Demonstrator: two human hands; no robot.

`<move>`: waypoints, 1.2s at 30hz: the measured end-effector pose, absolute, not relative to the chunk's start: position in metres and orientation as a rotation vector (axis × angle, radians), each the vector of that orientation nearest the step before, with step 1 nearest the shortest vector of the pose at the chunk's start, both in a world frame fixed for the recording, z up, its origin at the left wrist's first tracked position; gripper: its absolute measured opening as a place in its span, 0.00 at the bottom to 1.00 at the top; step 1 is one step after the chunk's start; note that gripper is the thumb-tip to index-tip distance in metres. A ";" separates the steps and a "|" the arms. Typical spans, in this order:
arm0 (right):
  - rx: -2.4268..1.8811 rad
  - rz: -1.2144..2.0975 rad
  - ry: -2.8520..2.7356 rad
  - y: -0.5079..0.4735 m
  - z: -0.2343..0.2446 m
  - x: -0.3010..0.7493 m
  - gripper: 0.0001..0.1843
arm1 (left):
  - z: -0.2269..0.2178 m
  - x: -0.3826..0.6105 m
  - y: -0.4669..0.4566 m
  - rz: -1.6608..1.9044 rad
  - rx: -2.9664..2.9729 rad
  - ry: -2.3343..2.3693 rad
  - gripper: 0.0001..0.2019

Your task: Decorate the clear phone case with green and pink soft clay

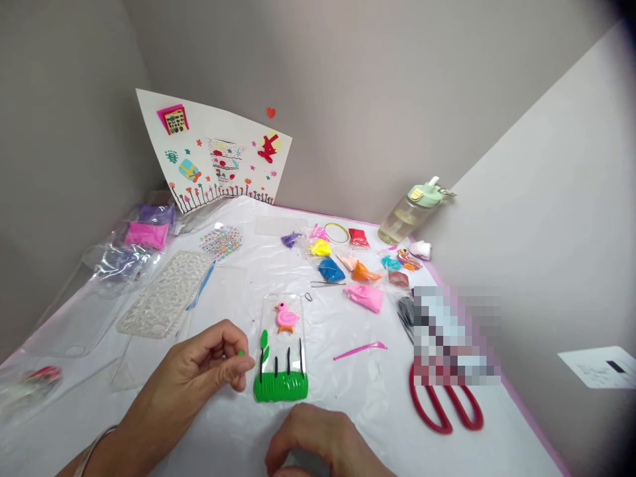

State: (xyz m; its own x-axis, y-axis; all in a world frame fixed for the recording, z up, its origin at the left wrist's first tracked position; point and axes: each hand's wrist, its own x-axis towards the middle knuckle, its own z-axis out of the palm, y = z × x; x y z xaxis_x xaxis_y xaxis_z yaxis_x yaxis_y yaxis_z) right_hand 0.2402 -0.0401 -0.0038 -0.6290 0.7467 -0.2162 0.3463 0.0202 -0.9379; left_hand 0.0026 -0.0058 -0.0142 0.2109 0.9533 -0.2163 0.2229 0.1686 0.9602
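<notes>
My left hand is closed in a pinch, with a small bit of green clay between thumb and fingertip. Just to its right, a clear phone case lies flat on the white-covered table. On the case are a pink clay duck with orange feet, a ridged band of green clay grass, several thin black stems and green leaves on the leftmost stem. My right hand rests below the case, its fingers curled under; whatever they may hold is hidden.
A pink modelling tool lies right of the case. Farther right are red-handled scissors, partly pixelated. Clay packets and a water bottle stand behind. Left are a textured clear case, beads and a decorated card.
</notes>
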 end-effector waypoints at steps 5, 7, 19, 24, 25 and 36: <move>-1.098 1.562 -1.955 -0.037 -0.012 0.238 0.14 | -0.016 0.005 -0.009 0.717 1.425 1.245 0.19; -1.089 1.502 -1.933 -0.037 -0.012 0.239 0.13 | -0.017 0.010 -0.010 0.695 1.470 1.205 0.18; -1.025 1.148 -1.962 -0.040 -0.016 0.241 0.10 | -0.023 0.027 -0.016 0.678 1.487 1.108 0.11; -1.023 1.093 -1.964 -0.039 -0.015 0.243 0.10 | -0.022 0.025 -0.019 0.644 1.601 1.113 0.23; -1.031 1.092 -1.962 -0.039 -0.014 0.243 0.10 | -0.022 0.026 -0.019 0.641 1.602 1.113 0.23; -1.009 1.011 -1.918 -0.038 -0.016 0.242 0.06 | -0.022 0.028 -0.021 0.651 1.596 1.039 0.19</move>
